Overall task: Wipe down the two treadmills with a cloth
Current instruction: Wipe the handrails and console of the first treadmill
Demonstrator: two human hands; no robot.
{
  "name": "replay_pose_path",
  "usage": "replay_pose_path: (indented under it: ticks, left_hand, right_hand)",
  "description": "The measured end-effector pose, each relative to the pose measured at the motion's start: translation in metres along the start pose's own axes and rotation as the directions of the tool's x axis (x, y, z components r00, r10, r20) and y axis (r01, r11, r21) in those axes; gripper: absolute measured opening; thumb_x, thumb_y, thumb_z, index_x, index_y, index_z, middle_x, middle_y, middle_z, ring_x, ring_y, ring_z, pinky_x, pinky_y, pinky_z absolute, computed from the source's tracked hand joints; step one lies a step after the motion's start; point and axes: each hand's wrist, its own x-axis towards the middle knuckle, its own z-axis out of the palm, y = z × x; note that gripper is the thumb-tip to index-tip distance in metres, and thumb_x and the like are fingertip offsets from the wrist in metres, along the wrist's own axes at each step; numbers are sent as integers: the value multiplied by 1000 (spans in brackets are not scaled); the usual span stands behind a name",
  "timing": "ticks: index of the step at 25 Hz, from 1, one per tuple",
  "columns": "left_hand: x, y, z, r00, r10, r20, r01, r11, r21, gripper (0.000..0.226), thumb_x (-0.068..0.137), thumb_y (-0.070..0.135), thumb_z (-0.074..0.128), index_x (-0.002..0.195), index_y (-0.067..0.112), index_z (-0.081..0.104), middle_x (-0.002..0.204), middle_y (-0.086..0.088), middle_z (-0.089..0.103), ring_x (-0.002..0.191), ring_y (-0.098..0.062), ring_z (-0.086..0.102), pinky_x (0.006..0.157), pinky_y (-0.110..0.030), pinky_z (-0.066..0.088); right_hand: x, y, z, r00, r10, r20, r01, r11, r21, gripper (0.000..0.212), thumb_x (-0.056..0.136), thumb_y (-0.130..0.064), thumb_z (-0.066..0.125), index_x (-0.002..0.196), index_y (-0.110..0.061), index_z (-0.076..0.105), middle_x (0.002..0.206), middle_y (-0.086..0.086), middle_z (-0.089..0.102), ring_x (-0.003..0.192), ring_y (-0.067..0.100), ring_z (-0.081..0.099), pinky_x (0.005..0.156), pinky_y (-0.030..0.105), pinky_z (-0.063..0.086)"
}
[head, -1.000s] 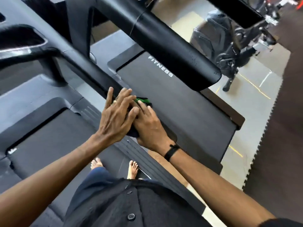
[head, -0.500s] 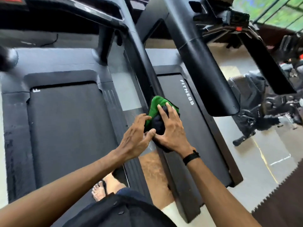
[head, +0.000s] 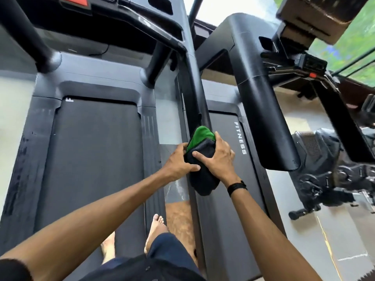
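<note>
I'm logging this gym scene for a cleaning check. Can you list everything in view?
treadmills: two, dark grey, side by side, left and right
cloth: one, green and black, on the handrail between the treadmills
handrail: one, black, under the cloth
exercise bike: one, black, far right
floor: grey with yellow lines, right
wristband: one, black, right wrist
feet: two, bare, on the left treadmill
left hand: gripping the cloth
right hand: gripping the cloth
</note>
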Motion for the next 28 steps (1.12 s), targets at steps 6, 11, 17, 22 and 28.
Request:
replay_pose_path:
  ticks: [6,11,17,22,28]
  left_hand:
    - [15,-14,3,993,35,111,-6,967,-254,83,65,20,82,140,21,47,128,-2,66,119,-16,62,104,-38,50]
    - [-9,-4,4,993,117,14,-107,940,-323,45,65,12,85,109,14,72,95,0,74,92,-7,68,81,-18,52]
    - [-27,29,-6,986,159,-59,-165,977,-134,21,72,14,84,78,7,66,62,12,56,60,1,53,57,-11,40]
    - [-26,22,-45,969,-239,65,222,955,198,67,54,74,78,74,9,71,67,2,70,65,-13,67,61,-26,49]
    - [-19,-12,6,929,-320,-186,353,916,190,84,89,68,52,147,12,30,154,-16,37,136,-32,44,107,-37,38]
  right_hand:
    - [-8,0,-14,994,-67,-83,72,996,56,83,66,-69,78,127,-20,49,116,2,67,107,24,63,88,37,50]
    - [-2,14,-39,966,-160,202,99,955,281,59,56,-64,84,97,-26,67,89,-10,73,86,6,68,79,37,58]
    - [1,1,-58,932,-331,150,246,879,408,53,63,-46,92,79,-9,56,72,1,65,65,5,60,60,22,49]
    - [2,-4,-60,969,-210,133,132,888,440,50,67,-44,88,75,-10,52,69,4,59,64,11,56,62,34,50]
    - [9,2,-46,976,-190,104,163,961,224,30,72,-39,83,78,-15,65,71,-4,69,69,14,67,67,41,57]
